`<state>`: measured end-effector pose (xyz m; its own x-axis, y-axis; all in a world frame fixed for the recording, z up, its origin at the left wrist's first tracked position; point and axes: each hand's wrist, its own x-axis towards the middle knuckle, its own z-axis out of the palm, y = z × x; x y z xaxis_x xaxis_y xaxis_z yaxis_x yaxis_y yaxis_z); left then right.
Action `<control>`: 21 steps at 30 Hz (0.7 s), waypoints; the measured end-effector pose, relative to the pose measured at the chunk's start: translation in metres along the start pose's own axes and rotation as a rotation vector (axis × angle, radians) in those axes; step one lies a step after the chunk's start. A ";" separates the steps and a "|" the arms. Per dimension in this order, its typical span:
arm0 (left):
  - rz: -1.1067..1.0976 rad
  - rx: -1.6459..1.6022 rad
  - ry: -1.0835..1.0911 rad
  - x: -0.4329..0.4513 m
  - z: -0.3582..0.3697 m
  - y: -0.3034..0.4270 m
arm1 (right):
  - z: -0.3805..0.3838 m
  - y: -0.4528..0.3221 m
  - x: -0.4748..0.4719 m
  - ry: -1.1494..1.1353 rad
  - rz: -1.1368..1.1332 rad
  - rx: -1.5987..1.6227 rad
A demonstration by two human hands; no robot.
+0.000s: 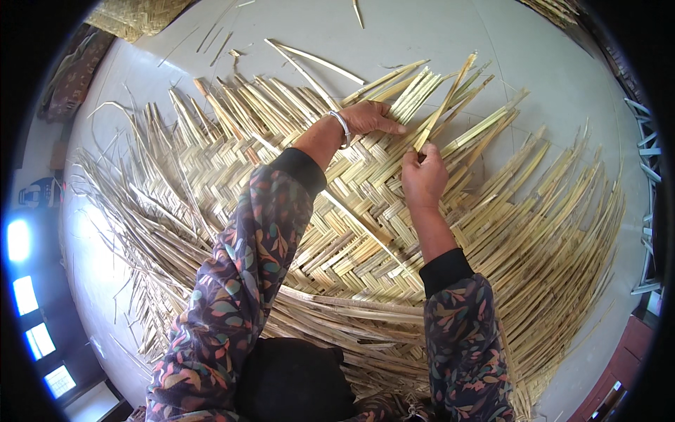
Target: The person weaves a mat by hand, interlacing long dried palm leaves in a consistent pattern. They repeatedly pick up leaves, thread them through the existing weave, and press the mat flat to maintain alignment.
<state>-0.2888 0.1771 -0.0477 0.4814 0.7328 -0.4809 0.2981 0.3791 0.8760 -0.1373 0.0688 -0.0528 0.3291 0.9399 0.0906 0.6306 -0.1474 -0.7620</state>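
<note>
A herringbone-woven mat of split reed strips (364, 211) lies on the floor before me, with long loose ends fanning out at its far and right sides. My left hand (369, 118), a silver bangle on its wrist, grips a bundle of pale strip ends (416, 97) at the mat's far edge. The thumb lies across the bundle; the other fingers are largely hidden. Just to the right, my right hand (426, 171) pinches a single flat reed strip (446, 103) between thumb and fingers. That strip slants up and away, crossing other loose ends.
A loose bent strip (316, 63) and thin scraps (221, 48) lie on the pale tiled floor (432, 31) beyond the mat. Another woven mat (140, 18) shows at the far left. Metal framework (649, 153) stands at the right, near a reddish-brown wooden piece (614, 372).
</note>
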 end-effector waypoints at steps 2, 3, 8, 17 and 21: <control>0.016 -0.067 -0.051 -0.003 0.000 -0.001 | 0.000 0.001 0.003 -0.102 0.047 -0.034; 0.040 -0.101 -0.083 -0.004 0.000 -0.001 | 0.000 0.001 0.005 -0.163 0.032 -0.092; 0.001 -0.156 -0.026 -0.006 -0.001 -0.003 | 0.003 0.005 0.009 -0.311 0.006 -0.205; 0.126 -0.469 0.367 -0.003 0.000 -0.026 | 0.011 0.019 0.007 -0.280 0.001 -0.179; 0.161 -0.261 0.565 -0.002 0.007 -0.035 | 0.016 0.024 0.001 -0.234 -0.022 -0.203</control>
<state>-0.2944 0.1585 -0.0775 -0.0264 0.9497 -0.3121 0.0134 0.3125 0.9498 -0.1326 0.0714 -0.0810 0.1577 0.9855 -0.0624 0.7711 -0.1623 -0.6157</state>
